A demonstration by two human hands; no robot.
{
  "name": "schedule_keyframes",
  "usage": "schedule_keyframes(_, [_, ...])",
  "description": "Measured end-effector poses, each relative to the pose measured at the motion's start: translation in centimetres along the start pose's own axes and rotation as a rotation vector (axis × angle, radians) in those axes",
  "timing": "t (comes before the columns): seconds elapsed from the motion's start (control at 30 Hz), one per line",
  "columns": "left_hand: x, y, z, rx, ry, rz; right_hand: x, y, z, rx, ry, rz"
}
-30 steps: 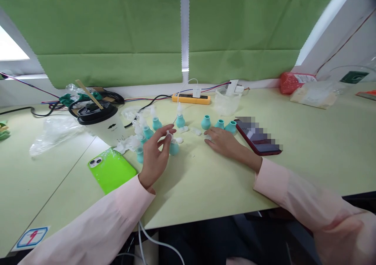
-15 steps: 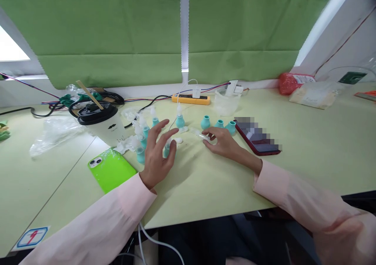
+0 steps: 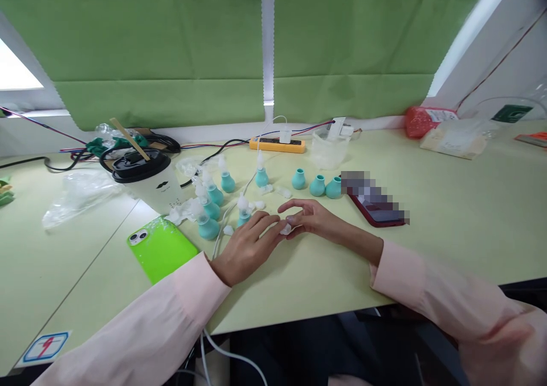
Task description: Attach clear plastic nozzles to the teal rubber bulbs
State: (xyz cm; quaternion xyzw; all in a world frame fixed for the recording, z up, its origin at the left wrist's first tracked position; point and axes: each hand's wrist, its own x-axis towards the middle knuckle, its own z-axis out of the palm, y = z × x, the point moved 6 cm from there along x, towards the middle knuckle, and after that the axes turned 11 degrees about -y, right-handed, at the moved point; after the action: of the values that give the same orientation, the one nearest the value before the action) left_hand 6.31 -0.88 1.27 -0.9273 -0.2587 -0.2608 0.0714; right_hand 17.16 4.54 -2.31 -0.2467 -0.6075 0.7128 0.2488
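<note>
My left hand (image 3: 248, 246) and my right hand (image 3: 310, 218) meet at the middle of the pale green table (image 3: 299, 277). Between their fingertips is a small clear plastic piece (image 3: 285, 228), pinched by the right fingers and touched by the left. Just behind the left hand stands a teal bulb with a clear nozzle (image 3: 243, 210). Several more teal bulbs with nozzles (image 3: 208, 223) stand to the left. Three bare teal bulbs (image 3: 317, 185) sit behind the right hand. Loose clear pieces (image 3: 284, 191) lie between them.
A bright green phone (image 3: 161, 246) lies at front left, a red phone (image 3: 376, 206) at the right. A white cup with a black lid (image 3: 149, 178) and crumpled plastic (image 3: 79, 192) stand at left. An orange power strip (image 3: 278, 143), cables and a clear tub (image 3: 328, 146) line the back.
My left hand let go of a teal bulb, which now stands on the table, and moved right and nearer. My right hand picked up a clear piece and drew it toward the left hand.
</note>
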Motion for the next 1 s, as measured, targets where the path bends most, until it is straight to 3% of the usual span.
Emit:
schedule_keyframes(0.13, [0.0, -0.6, -0.9, -0.071, 0.117, -0.083, 0.0, -0.5, -0.2, -0.211, 0.059, -0.055])
schedule_keyframes(0.27, [-0.3, -1.1, -1.4, -0.138, 0.195, -0.227, -0.5, -1.6, -0.7, -0.799, 0.283, -0.184])
schedule_keyframes(0.37, [-0.8, -1.2, -1.4, -0.214, 0.237, -0.325, -0.5, -1.5, 0.0, -1.148, 0.251, -0.201])
schedule_keyframes(0.47, [-1.0, -1.4, -0.9, -0.307, 0.229, -0.406, -0.3, -0.9, 0.5, -1.277, 0.177, -0.168])
schedule_keyframes(0.6, [-1.0, -1.5, -0.3, -0.407, 0.146, -0.461, 0.1, -0.1, 0.4, -1.339, 0.137, -0.143])
schedule_keyframes(0.73, [-0.8, -1.6, -0.4, -0.417, 0.103, -0.471, 0.0, -0.3, 0.3, -1.319, 0.157, -0.223])
schedule_keyframes(0.9, [-0.5, -1.6, -0.1, -0.351, -0.022, -0.481, -1.5, -2.9, 0.1, -1.021, 0.365, -0.455])
schedule_keyframes(1.0, [-0.4, -1.5, 0.3, -0.392, -0.094, -0.483, -1.8, -3.4, 0.4, -0.803, 0.322, -0.469])
